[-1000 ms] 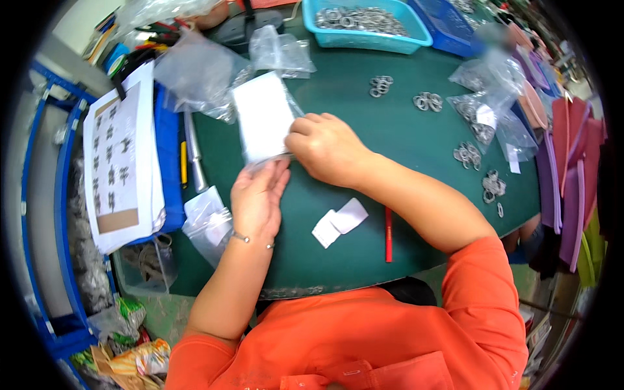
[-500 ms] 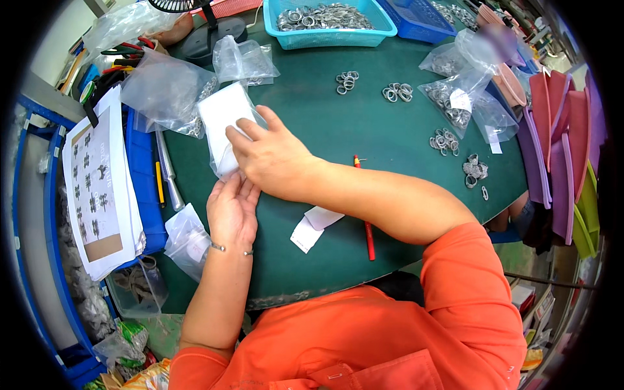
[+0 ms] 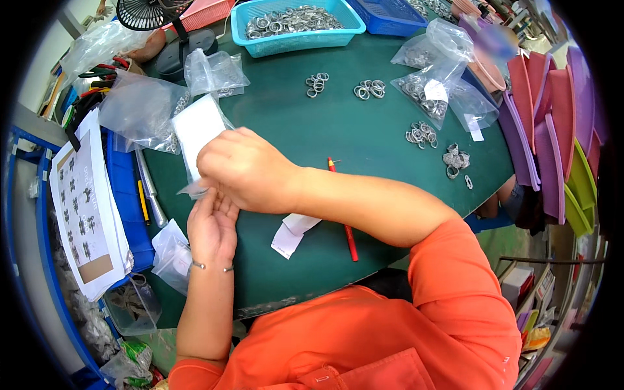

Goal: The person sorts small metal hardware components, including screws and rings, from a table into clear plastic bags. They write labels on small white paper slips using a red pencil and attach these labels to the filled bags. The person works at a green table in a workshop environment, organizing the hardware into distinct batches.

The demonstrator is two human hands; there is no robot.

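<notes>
A white packet in clear plastic (image 3: 197, 127), apparently a stack of small plastic bags, lies on the table ahead of my hands. My right hand (image 3: 246, 170) is curled over its near end, fingers closed on the clear plastic edge; the fingertips are mostly hidden. Just below, my left hand (image 3: 214, 226) is turned palm up, with its thumb and fingers apart and its tips by the plastic edge. Two paper slips (image 3: 291, 235) lie under my right forearm, beside a red pen (image 3: 351, 242).
Small piles of metal rings (image 3: 370, 89) dot the green table (image 3: 312, 136). Bagged rings (image 3: 424, 94) lie at right. A turquoise basket of rings (image 3: 299, 44) and a black fan (image 3: 149, 14) stand at the back. Printed sheets (image 3: 84, 208) and a metal ring mandrel (image 3: 151, 188) are at left.
My right hand has gone from spread fingers on top of the packet to a curled grip at its near end. The whole view has shifted slightly.
</notes>
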